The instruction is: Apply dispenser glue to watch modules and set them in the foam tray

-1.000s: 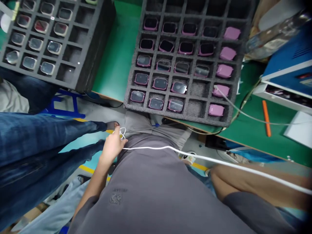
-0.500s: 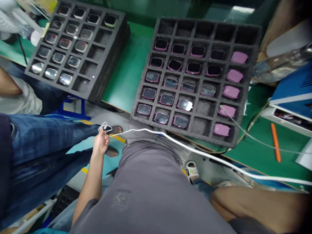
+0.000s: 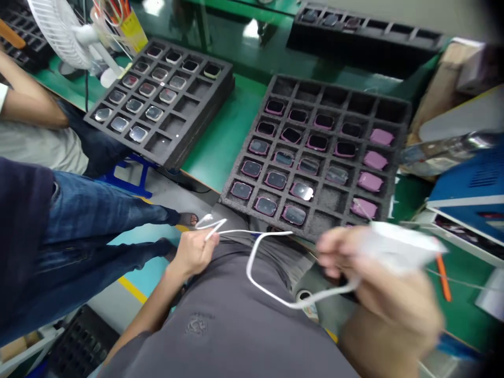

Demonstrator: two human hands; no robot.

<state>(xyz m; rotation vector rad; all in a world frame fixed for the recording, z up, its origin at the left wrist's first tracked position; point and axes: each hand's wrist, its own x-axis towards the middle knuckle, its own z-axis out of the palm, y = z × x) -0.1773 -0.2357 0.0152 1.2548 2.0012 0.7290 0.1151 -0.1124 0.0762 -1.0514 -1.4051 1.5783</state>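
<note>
A white cable hangs in a slack loop between my hands, in front of my body. My left hand is closed around a part of the cable near one end, with small bends sticking out above the fingers. My right hand, smeared by motion, has curled fingers where the other side of the cable runs into it. At that hand is a blurred white, flat-sided item whose kind I cannot make out. Behind the hands lies a dark foam tray with watch-like pieces in purple frames in its compartments.
Another foam tray with pale-framed pieces sits left on the green table. A white fan, an orange stick and a blue-white box stand about. People are close on the left; one wears jeans.
My left hand has moved right and slightly up with the cable. My right hand has come into view with the white item. The cable, stretched long before, now sags in a loop.
</note>
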